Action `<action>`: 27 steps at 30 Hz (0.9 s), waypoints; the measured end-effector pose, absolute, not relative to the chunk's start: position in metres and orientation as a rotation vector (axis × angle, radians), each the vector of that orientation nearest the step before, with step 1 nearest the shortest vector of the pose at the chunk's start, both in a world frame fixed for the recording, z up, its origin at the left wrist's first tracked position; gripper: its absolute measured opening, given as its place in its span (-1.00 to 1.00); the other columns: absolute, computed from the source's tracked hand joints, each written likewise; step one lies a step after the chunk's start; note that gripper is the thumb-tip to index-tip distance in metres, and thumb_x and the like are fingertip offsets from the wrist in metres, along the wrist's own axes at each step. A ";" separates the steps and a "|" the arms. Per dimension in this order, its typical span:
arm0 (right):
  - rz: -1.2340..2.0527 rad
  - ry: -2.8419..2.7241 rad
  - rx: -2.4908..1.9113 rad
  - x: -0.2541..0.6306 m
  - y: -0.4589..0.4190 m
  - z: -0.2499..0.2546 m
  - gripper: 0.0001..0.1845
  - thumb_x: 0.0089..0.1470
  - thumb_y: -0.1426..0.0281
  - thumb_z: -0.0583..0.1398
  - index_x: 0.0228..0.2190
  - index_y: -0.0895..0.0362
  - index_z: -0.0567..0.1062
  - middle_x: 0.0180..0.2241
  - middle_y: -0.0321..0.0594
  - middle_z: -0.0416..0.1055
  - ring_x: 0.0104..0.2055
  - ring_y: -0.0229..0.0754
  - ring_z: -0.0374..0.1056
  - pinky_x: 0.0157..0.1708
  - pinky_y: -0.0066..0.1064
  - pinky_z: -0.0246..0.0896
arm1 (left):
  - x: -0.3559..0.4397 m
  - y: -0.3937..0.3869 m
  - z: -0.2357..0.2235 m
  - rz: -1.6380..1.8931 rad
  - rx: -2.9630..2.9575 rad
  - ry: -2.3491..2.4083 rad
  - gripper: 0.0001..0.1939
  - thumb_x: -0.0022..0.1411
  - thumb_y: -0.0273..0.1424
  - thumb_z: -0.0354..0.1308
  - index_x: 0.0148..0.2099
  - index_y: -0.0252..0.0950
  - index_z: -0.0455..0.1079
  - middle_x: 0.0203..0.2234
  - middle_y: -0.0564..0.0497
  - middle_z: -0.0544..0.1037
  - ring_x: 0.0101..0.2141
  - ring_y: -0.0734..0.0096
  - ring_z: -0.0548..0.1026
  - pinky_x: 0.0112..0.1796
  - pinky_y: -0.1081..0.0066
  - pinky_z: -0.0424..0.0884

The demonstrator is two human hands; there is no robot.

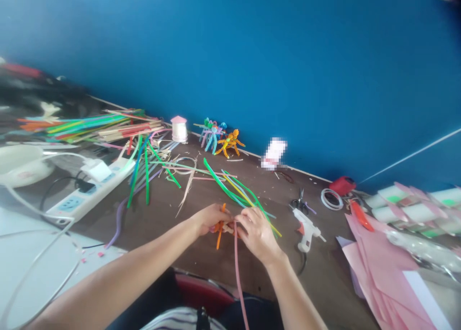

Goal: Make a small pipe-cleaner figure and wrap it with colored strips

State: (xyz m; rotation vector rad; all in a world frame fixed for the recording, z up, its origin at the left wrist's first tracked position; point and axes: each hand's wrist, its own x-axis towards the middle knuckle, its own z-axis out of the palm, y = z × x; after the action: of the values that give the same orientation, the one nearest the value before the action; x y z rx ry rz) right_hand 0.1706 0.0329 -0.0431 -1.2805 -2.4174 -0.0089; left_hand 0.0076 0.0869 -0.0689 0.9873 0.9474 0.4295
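Close together over the front of the brown table, my two hands work on pipe cleaners. My left hand is closed around a bent orange pipe cleaner, whose ends stick out above and below the fingers. Pinched in my right hand is a long pink pipe cleaner that hangs down toward my lap. Where the two pipe cleaners meet is partly hidden by my fingers. Just beyond the hands lie green pipe cleaners and a yellow pipe cleaner.
A hot glue gun and scissors lie right. Finished pipe-cleaner figures stand by the blue wall. A power strip and a pile of pipe cleaners are left. Pink sheets and tape are right.
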 end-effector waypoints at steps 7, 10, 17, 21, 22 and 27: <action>0.003 -2.348 -1.209 0.172 0.031 -0.047 -0.85 0.02 0.50 0.12 -0.31 0.09 0.41 -0.34 -0.20 0.30 -0.26 -0.15 0.23 -0.24 -0.27 0.20 | 0.007 0.087 -0.068 0.422 0.985 0.951 -0.88 -0.18 -0.41 0.13 -0.57 -0.40 0.37 -0.77 0.04 0.41 -0.81 0.65 0.16 -0.77 0.55 -0.18; -0.043 -2.356 -1.229 0.170 0.029 -0.046 -0.88 0.06 0.49 0.10 -0.37 0.09 0.44 -0.36 -0.21 0.30 -0.28 -0.17 0.23 -0.26 -0.29 0.20 | 0.006 0.087 -0.070 0.426 0.996 0.930 -0.88 -0.17 -0.41 0.13 -0.57 -0.39 0.37 -0.81 0.08 0.37 -0.82 0.66 0.12 -0.77 0.56 -0.16; -0.064 -2.336 -1.201 0.169 0.025 -0.051 -0.85 0.08 0.50 0.08 -0.39 0.11 0.45 -0.33 -0.19 0.35 -0.26 -0.17 0.23 -0.26 -0.30 0.17 | 0.003 0.089 -0.072 0.411 1.022 0.904 -0.81 -0.18 -0.35 0.17 -0.56 -0.41 0.38 -0.72 0.02 0.42 -0.72 0.59 0.26 -0.72 0.56 -0.03; -0.104 -2.326 -1.159 0.170 0.026 -0.054 -0.83 0.08 0.52 0.08 -0.38 0.09 0.46 -0.33 -0.20 0.39 -0.26 -0.17 0.24 -0.25 -0.30 0.18 | 0.002 0.089 -0.073 0.407 1.038 0.903 -0.81 -0.16 -0.34 0.16 -0.59 -0.41 0.39 -0.75 0.04 0.39 -0.74 0.60 0.23 -0.71 0.55 -0.01; -0.111 -2.329 -1.152 0.170 0.026 -0.054 -0.83 0.08 0.52 0.08 -0.38 0.09 0.46 -0.32 -0.21 0.40 -0.26 -0.17 0.24 -0.25 -0.31 0.19 | 0.002 0.088 -0.073 0.407 1.041 0.899 -0.81 -0.16 -0.35 0.15 -0.59 -0.41 0.38 -0.75 0.04 0.38 -0.74 0.61 0.23 -0.71 0.55 -0.01; -0.135 -2.343 -1.158 0.171 0.025 -0.057 -0.83 0.08 0.51 0.10 -0.33 0.08 0.46 -0.29 -0.21 0.43 -0.25 -0.17 0.25 -0.26 -0.31 0.20 | 0.003 0.089 -0.072 0.401 1.048 0.892 -0.80 -0.15 -0.33 0.14 -0.60 -0.40 0.38 -0.76 0.05 0.37 -0.76 0.63 0.19 -0.71 0.55 -0.02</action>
State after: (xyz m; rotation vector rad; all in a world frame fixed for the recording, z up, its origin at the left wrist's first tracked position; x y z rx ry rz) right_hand 0.1705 0.0247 -0.0569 -1.1582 -2.3434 -0.1348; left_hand 0.0026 0.0888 -0.0723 1.0477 0.8918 0.4013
